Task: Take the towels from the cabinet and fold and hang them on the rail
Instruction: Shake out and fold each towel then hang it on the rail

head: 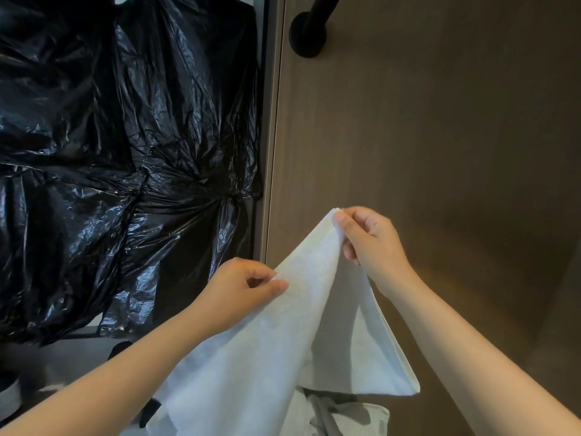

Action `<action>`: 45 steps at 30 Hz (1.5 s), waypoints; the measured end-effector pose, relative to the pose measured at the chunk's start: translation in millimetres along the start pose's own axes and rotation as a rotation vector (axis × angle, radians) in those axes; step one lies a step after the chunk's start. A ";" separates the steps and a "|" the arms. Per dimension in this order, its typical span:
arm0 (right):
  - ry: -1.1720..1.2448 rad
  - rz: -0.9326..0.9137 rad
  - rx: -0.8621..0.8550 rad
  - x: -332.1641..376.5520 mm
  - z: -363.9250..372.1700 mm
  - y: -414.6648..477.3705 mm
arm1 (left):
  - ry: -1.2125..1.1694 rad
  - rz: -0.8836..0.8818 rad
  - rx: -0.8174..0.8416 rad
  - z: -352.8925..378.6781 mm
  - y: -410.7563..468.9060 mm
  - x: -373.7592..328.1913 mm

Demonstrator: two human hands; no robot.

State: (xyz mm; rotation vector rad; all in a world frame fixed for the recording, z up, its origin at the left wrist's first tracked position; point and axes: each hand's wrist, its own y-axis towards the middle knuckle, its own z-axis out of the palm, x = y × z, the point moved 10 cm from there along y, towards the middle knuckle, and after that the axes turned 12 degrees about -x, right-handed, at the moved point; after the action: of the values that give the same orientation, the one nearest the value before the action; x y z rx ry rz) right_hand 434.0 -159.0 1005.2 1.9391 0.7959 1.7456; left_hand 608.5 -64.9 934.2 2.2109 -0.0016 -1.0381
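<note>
- Holding entry: one white towel [298, 325], out of the cabinet and up in the air in front of the person, hanging between both hands and trailing down past the bottom edge of view.
- The right hand [371, 243] is pinching the towel's top corner between thumb and fingertips (the highest point of the cloth).
- The left hand [242, 291] is pinching the sloping edge lower down and to the left, with the thumb lying on top. The cloth is running fairly straight between the two pinches.
- The towel is hanging partly doubled. One layer is dropping from the right hand to a free corner at the lower right, and another is spreading wide toward the lower left (no neat fold is showing yet).
- The rail [323, 7], a black bar, is entering at the top of view and joining a round black bracket [306, 39] on the brown wall panel [440, 136]. It is sitting well above the hands, and no towel is showing on the short stretch in view.
- Progress, as a judgement: fetching looks done for this towel, folding is only getting under way, and hanging is remaining. How many towels are waiting cannot be told.
- Also present: crinkled black plastic sheeting [125, 136] is covering the left side. Pale cloth with a grey cord [345, 416] is showing at the bottom edge (clothing or another towel, cannot tell).
</note>
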 end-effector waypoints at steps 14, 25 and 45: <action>-0.099 -0.048 -0.239 13.3 -64.5 49.6 | 0.076 -0.118 0.030 -0.2 -0.2 31.3; -0.115 -0.048 -0.345 14.1 -105.6 71.6 | 0.184 -0.196 0.069 -3.5 8.3 71.5; -0.063 0.213 -0.555 -44.7 -162.1 90.0 | 0.224 0.122 -0.608 -132.8 119.7 -28.8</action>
State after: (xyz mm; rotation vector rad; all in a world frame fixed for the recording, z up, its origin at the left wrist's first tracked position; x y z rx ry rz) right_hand 284.0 -267.6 1050.6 1.7215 0.0587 1.7694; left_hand 711.8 -71.3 1082.8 1.7284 0.2435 -0.6114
